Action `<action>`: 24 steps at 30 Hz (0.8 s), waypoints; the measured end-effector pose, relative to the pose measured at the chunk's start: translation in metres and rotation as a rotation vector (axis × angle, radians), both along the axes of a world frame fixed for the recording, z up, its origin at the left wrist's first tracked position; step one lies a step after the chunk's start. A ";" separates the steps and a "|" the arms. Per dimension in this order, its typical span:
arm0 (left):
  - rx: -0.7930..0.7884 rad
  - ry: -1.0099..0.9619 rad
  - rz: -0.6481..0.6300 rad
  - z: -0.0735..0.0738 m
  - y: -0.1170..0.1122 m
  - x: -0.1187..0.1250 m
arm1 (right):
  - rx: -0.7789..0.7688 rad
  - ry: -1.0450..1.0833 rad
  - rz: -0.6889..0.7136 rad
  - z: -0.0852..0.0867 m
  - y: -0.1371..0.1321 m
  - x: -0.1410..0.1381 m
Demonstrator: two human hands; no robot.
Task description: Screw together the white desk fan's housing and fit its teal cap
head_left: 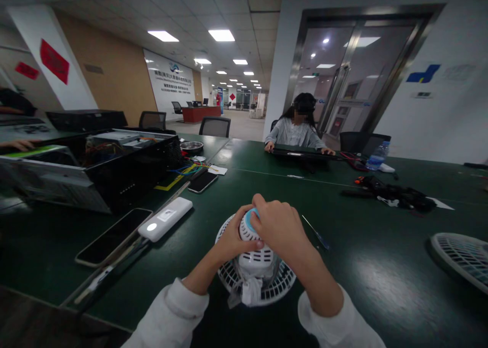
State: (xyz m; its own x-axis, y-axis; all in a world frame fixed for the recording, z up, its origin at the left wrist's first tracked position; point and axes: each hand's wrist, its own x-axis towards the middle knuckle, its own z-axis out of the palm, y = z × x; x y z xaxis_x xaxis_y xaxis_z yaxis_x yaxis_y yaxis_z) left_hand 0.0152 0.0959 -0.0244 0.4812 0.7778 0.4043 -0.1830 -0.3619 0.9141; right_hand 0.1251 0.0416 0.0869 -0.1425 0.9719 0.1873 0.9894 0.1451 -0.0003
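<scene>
A small white electric fan (256,266) lies on the green table right in front of me, its round slotted grille (280,289) underneath and the motor housing pointing up. My left hand (231,238) is wrapped round the left side of the housing near its top. From above and the right, my right hand (280,225) is closed over the light-blue cap (250,219) at the housing's end. The fingertips of the right hand are partly hidden. Just right of the fan lies a thin screwdriver (317,233).
A white power bank (166,219) with a cable and two phones lie left. Beyond them stands an opened computer case (133,170). Another white grille (463,256) lies far right, below black gear (400,193) and a water bottle (377,156). Opposite, a person (297,126) holds a flat black panel (303,154).
</scene>
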 end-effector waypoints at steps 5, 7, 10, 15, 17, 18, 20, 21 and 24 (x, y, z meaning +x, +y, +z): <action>0.023 0.000 -0.004 0.000 0.000 0.001 | -0.005 0.059 -0.048 0.001 -0.001 0.001; 0.024 -0.002 -0.020 0.002 -0.001 0.001 | -0.007 0.114 0.015 0.005 -0.003 0.012; 0.019 -0.001 -0.023 0.004 -0.003 0.001 | 0.010 0.268 0.239 0.011 -0.005 0.033; 0.017 0.016 -0.001 0.005 -0.003 0.000 | -0.087 0.361 0.466 0.009 0.001 0.047; 0.020 0.017 0.007 0.004 -0.003 0.000 | -0.078 0.323 0.426 0.007 0.003 0.043; 0.020 0.017 0.009 0.004 -0.003 0.000 | -0.063 0.280 0.390 0.006 0.003 0.039; 0.016 0.015 0.004 0.004 -0.003 0.000 | -0.026 0.168 0.290 0.005 0.003 0.028; 0.011 0.012 -0.003 0.004 -0.003 0.001 | -0.005 0.117 0.236 0.004 0.003 0.023; 0.003 0.002 -0.027 0.004 -0.005 0.002 | 0.046 0.044 0.077 0.002 0.002 0.008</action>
